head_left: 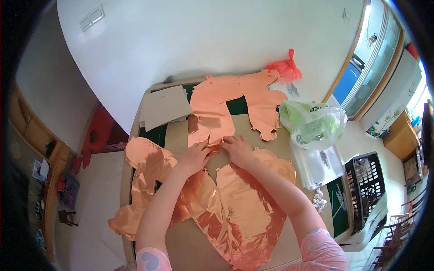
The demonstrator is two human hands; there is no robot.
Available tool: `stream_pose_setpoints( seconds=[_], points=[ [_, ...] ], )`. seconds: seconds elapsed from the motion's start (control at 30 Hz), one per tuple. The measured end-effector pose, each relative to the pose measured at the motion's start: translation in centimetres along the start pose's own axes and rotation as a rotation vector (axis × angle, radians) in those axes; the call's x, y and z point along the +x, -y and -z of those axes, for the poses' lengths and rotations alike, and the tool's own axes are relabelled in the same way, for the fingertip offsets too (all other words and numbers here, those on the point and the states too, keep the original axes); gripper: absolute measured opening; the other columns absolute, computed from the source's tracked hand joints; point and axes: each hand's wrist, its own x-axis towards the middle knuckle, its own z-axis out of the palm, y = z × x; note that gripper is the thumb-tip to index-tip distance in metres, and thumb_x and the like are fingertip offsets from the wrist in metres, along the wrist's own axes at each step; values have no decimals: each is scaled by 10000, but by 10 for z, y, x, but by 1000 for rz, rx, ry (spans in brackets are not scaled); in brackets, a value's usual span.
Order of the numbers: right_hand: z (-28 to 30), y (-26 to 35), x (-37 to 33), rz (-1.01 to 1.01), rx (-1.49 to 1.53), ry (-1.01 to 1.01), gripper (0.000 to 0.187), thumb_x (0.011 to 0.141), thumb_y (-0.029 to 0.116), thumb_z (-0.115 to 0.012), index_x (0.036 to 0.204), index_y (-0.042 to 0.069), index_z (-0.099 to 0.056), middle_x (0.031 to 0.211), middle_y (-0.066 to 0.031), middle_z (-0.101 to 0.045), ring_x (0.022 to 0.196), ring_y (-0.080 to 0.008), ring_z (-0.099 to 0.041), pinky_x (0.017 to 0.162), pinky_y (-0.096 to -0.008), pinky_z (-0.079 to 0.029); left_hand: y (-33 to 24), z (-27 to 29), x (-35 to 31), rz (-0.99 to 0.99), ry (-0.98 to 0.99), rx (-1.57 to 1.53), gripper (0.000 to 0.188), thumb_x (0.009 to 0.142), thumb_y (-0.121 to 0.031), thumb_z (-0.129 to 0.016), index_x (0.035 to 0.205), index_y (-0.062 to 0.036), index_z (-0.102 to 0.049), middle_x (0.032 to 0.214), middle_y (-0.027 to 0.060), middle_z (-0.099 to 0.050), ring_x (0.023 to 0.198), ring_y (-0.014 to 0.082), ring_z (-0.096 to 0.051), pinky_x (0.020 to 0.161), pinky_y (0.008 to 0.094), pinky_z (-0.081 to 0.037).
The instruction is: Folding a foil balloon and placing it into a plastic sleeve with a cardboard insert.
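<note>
Flat, uninflated rose-gold foil balloons lie over the table. My left hand [197,156] and my right hand [238,151] meet near the middle, fingers bent onto the crumpled lower end of a foil balloon [210,128]. Both hands look closed on this foil, though the fingertips are partly hidden. Beneath my forearms a large shiny balloon [251,205] spreads toward the near edge. Another wrinkled one [149,178] lies to the left, partly under my left arm. At the far side, a stack of smoother foil pieces [260,97] reaches toward the wall.
Grey-beige cards [165,106] lie at the table's far left. To the right are a green-and-white plastic bag [312,124], clear plastic sleeves [318,167] and white string [320,201]. A red bag [285,67] sits by the wall. A black crate [367,185] stands beyond the right edge.
</note>
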Motion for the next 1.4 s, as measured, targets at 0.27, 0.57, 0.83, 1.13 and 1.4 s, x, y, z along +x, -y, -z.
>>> stream_pose_setpoints(
  seconds=[0.27,0.57,0.83,1.13,1.4],
  points=[
    [-5,1,0,-32,88,-29,455,780,105,-563,1234,104,-574,1294,-59,-539,1222,-244,-480,1063,-507,-319,17,-20,3,33,-93,-26,222,806,-148,-608,980,-13,-634,1167,115,-596,1109,281,-551,915,368,-489],
    [-3,-4,1,10,130,-47,464,761,48,-526,1218,72,-596,1261,-89,-569,1190,-259,-502,1050,-430,-322,24,-13,25,185,41,23,127,839,-81,-571,930,-11,-625,1081,150,-613,998,321,-592,824,402,-506],
    [0,-8,-3,54,56,-8,491,749,148,-628,1234,90,-579,1235,-59,-564,1205,-232,-482,1048,-476,-322,10,66,67,299,-576,-329,126,835,-51,-613,953,-34,-652,903,166,-646,814,345,-627,691,413,-491],
    [-10,-7,0,22,50,-48,462,748,75,-569,1208,107,-604,1201,-57,-591,1150,-241,-530,1021,-475,-347,-21,183,67,109,-916,-385,160,833,26,-596,973,-34,-643,852,109,-656,757,225,-650,689,297,-510],
    [81,6,8,-44,450,-506,464,768,-4,-620,1224,25,-534,1188,-133,-568,1090,-319,-543,939,-382,-438,-94,277,24,90,-548,-476,417,857,29,-593,1234,-149,-575,921,128,-674,791,232,-664,724,313,-521]
  ],
)
